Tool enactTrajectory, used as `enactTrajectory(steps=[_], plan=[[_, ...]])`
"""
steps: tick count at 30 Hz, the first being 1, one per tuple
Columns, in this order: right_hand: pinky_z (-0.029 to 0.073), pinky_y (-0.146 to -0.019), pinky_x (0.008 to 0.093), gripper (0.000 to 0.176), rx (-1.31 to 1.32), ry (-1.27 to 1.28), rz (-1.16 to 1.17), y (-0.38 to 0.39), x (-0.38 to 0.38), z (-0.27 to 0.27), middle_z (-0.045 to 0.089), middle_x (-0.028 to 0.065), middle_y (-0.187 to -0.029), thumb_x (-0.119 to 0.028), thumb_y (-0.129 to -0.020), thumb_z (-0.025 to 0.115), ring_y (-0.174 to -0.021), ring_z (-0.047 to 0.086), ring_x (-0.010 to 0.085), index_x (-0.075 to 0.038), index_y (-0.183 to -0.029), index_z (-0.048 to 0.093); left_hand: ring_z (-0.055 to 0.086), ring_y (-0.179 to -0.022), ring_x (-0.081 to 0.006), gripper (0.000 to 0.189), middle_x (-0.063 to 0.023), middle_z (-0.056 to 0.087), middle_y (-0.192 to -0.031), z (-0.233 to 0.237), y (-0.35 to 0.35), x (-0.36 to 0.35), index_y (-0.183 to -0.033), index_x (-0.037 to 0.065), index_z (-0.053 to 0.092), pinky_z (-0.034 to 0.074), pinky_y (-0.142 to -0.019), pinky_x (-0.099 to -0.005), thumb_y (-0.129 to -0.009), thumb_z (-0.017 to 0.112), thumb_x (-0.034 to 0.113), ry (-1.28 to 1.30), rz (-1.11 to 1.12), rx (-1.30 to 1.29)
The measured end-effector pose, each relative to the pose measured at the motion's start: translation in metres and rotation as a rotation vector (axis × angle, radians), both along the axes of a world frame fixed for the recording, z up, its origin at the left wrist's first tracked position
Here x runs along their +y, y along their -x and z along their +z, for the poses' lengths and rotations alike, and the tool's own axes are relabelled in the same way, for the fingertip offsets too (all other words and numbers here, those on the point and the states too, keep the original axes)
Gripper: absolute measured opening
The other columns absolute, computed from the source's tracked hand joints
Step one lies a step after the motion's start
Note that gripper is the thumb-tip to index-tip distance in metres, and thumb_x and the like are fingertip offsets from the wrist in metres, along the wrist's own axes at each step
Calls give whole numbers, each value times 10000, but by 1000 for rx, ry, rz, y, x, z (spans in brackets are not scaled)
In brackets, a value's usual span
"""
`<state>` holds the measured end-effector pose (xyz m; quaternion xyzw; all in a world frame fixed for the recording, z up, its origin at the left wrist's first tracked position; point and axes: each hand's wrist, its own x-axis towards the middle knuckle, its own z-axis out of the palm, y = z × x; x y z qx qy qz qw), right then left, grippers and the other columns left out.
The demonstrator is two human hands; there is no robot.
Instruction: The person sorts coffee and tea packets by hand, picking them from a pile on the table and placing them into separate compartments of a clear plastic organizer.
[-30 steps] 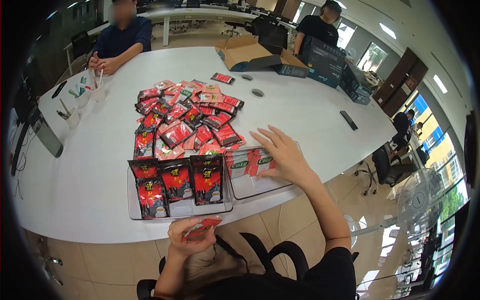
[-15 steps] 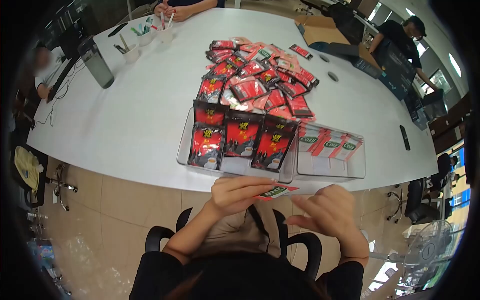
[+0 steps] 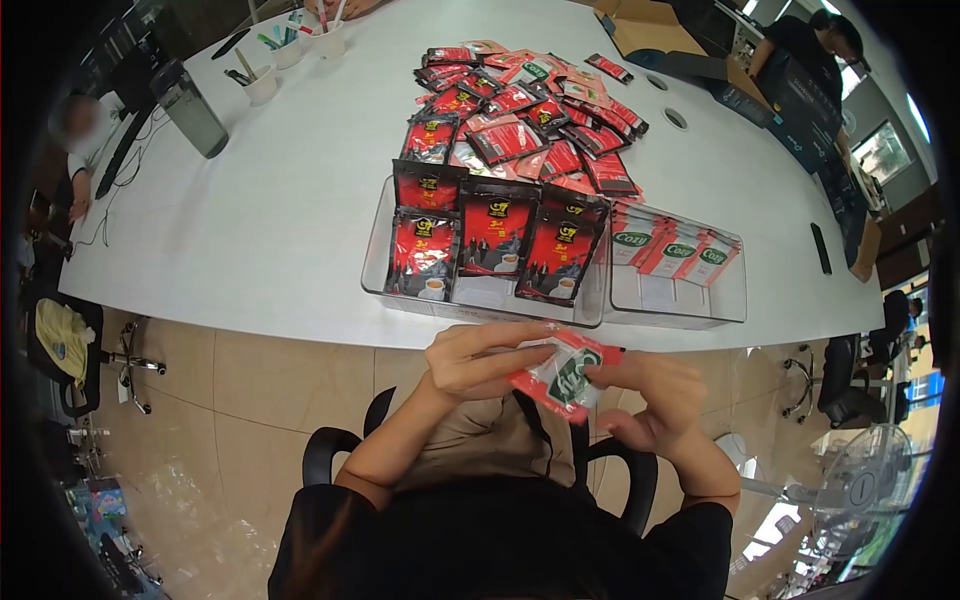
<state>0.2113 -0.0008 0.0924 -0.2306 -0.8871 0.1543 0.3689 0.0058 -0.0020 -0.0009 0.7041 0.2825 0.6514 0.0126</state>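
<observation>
A red-and-white Cozy tea sachet (image 3: 568, 380) is held over my lap, just in front of the table edge, its green label showing. My left hand (image 3: 475, 360) is closed on the sachet's left side. Against its right side, my right hand (image 3: 655, 395) touches the label with outstretched fingers, the thumb apart below. Beyond my hands, a clear plastic bin (image 3: 375, 270) holds several black-and-red G7 coffee sachets (image 3: 495, 235). Beside it on the right, a second clear bin (image 3: 700, 318) contains upright Cozy sachets (image 3: 675, 255).
Mixed coffee and tea sachets form a pile (image 3: 520, 125) behind the bins. A bottle (image 3: 190, 110) and cups of pens (image 3: 262, 88) stand at the left. A black phone-like object (image 3: 821, 248) lies at right. A person (image 3: 810, 50) is near open cardboard boxes (image 3: 650, 30).
The Cozy sachet has turned so its face shows more fully. My right hand has come in from the right to touch it. The view has shifted slightly.
</observation>
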Motion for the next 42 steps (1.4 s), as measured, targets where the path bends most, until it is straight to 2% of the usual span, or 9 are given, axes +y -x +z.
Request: enactTrajectory(steps=[4, 8, 13, 17, 20, 24, 25, 31, 42], plan=[[503, -539, 249, 236, 89, 64, -154, -5, -6, 0, 665, 76, -710, -100, -709, 814, -615, 662, 186, -3, -879, 683, 688, -705, -165, 299, -92, 707, -942, -4, -6, 10, -909, 43, 724, 556, -594, -233, -613, 738, 4, -87, 12, -9], [504, -605, 210, 166, 305, 257, -430, -30, 7, 14, 688, 60, -748, 6, -742, 758, -679, 662, 93, 4, -878, 664, 677, -675, -151, 257, -79, 711, -956, 3, -8, 8, -898, 33, 714, 528, -546, -222, -648, 729, -27, 10, 99, 86], [476, -625, 234, 188, 199, 76, -752, -75, 37, 42, 689, 81, -804, -26, -802, 704, -689, 658, 126, -32, -965, 610, 656, -627, -136, 265, -72, 715, -945, -2, -12, 10, -918, 23, 715, 492, -500, -214, -660, 725, -36, -8, 112, 121], [474, -643, 328, 202, -404, -67, -724, -117, 67, 35, 641, 79, -774, -57, -733, 709, -729, 620, 257, -104, -920, 650, 650, -610, -137, 277, -72, 717, -923, -5, -11, 10, -932, 17, 715, 483, -490, -215, -664, 710, -53, 13, 112, 148], [473, -637, 362, 185, -565, -97, -687, -122, 83, 21, 598, 78, -742, -39, -702, 713, -710, 594, 264, -98, -869, 656, 647, -602, -136, 284, -71, 717, -909, -4, -12, 9, -939, 17, 714, 476, -480, -217, -665, 703, -60, 24, 115, 135], [460, -695, 348, 321, -669, -300, -619, -113, 98, 9, 572, 43, -861, -28, -636, 749, -827, 555, 232, -90, -917, 606, 645, -597, -132, 278, -70, 718, -899, -4, -13, 9, -932, 17, 715, 466, -469, -215, -665, 703, -59, 27, 115, 128], [453, -721, 346, 457, -677, -287, -646, -111, 99, 6, 541, 36, -959, -38, -586, 782, -877, 532, 226, -92, -982, 562, 644, -595, -131, 276, -69, 719, -897, -4, -13, 9, -929, 17, 715, 465, -467, -213, -663, 703, -58, 22, 119, 132], [451, -718, 361, 610, -518, -252, -698, -110, 110, 2, 507, 50, -1027, -53, -494, 835, -883, 523, 246, -106, -1015, 522, 635, -578, -121, 273, -63, 720, -900, -5, -13, 10, -916, 22, 718, 450, -457, -207, -653, 705, -51, 12, 129, 155], [449, -739, 368, 640, -509, -231, -711, -109, 111, 2, 515, 58, -1038, -58, -510, 828, -917, 527, 260, -79, -1055, 493, 631, -554, -128, 262, -70, 720, -890, -6, -12, 10, -910, 17, 716, 459, -466, -203, -657, 701, -51, 19, 127, 163]])
